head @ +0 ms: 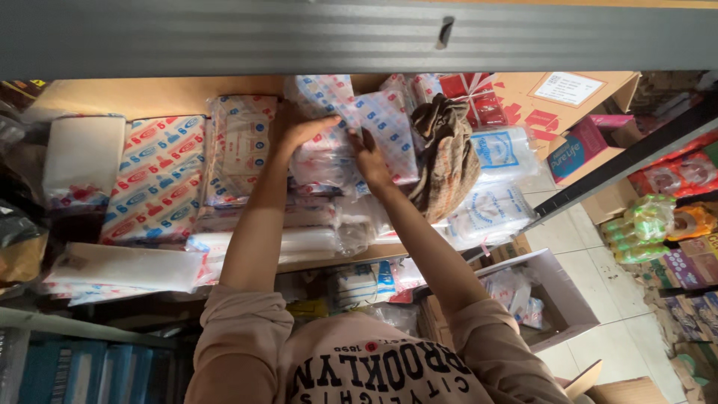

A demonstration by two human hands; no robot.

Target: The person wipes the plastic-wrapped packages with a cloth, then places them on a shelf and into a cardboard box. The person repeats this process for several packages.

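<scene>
Both my arms reach forward into a shelf packed with plastic-wrapped packets. My left hand [299, 127] lies on the upper left end of a clear packet printed with small blue and red marks [385, 123], fingers curled over its edge. My right hand [370, 161] grips the same packet from below, near its middle. The packet sits tilted on top of a stack of similar clear packets [321, 202]. Part of it is hidden behind my hands.
Striped red-and-blue packs [157, 179] and a white pack [82, 153] fill the shelf's left. A brown checked cloth [449, 150] hangs right of the packet, next to a cardboard box [553, 101]. An open white box [561, 292] stands on the tiled floor. A grey metal shelf edge [299, 37] runs overhead.
</scene>
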